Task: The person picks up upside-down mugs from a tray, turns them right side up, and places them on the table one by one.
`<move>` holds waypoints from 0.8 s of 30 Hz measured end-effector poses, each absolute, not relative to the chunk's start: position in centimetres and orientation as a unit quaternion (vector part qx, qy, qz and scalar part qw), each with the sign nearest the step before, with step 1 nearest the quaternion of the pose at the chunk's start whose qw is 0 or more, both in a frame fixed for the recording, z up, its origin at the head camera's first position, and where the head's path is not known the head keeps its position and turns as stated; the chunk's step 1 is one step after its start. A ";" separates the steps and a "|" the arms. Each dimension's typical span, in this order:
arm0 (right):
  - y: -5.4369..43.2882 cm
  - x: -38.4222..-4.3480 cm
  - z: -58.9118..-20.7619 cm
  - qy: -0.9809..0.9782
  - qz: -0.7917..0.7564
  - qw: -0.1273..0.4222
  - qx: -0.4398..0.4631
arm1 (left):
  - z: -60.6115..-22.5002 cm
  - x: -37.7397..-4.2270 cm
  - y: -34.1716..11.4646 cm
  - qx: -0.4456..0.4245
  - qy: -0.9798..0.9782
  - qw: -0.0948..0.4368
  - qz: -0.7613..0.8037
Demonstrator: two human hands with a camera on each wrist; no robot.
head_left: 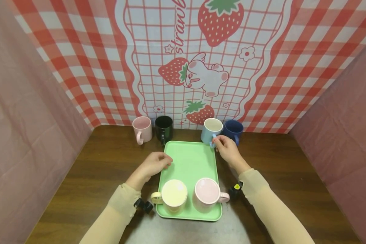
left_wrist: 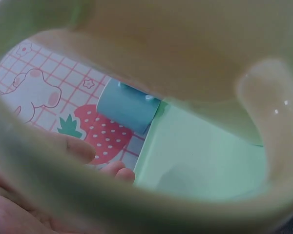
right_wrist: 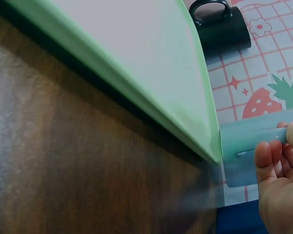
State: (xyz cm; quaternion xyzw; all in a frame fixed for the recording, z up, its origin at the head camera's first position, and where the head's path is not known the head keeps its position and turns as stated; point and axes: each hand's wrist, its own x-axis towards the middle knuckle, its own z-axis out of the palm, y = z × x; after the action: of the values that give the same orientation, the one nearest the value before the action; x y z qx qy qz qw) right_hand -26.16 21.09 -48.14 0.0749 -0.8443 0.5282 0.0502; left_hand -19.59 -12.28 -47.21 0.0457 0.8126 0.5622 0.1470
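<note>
My right hand (head_left: 230,151) pinches the handle of a light blue mug (head_left: 208,133), which stands upright at the tray's far right corner. In the right wrist view, thumb and fingers close around that mug's handle (right_wrist: 263,139). My left hand (head_left: 154,165) hovers over the left edge of the green tray (head_left: 192,159), fingers loosely bent and holding nothing. On the near half of the tray are a yellow mug (head_left: 174,195), handle to the left, and a pink mug (head_left: 206,193), handle to the right. The yellow mug's handle (left_wrist: 151,214) fills much of the left wrist view.
Along the back of the wooden table (head_left: 88,183) stand another pink mug (head_left: 142,129) and a black mug (head_left: 164,128) at left. A dark blue mug (head_left: 232,128) is right beside the light blue one. A checked strawberry cloth (head_left: 183,101) hangs behind them.
</note>
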 end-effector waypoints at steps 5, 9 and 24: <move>20.9 -26.7 -47.9 -0.856 0.510 0.050 0.069 | -47.2 -19.7 -12.2 0.041 0.816 0.148 0.558; 20.9 -27.1 -47.8 -0.871 0.483 0.051 0.076 | -47.2 -19.6 -12.2 0.038 0.817 0.148 0.556; 20.6 -27.6 -48.2 -0.893 0.441 0.047 0.075 | -47.5 -19.7 -12.3 0.044 0.813 0.148 0.561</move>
State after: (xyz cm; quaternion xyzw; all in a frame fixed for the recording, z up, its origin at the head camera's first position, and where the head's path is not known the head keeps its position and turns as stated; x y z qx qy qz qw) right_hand -27.58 20.59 -48.20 0.0747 -0.8929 0.4415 0.0474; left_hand -19.74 -12.31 -47.52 0.0437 0.8135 0.5609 0.1476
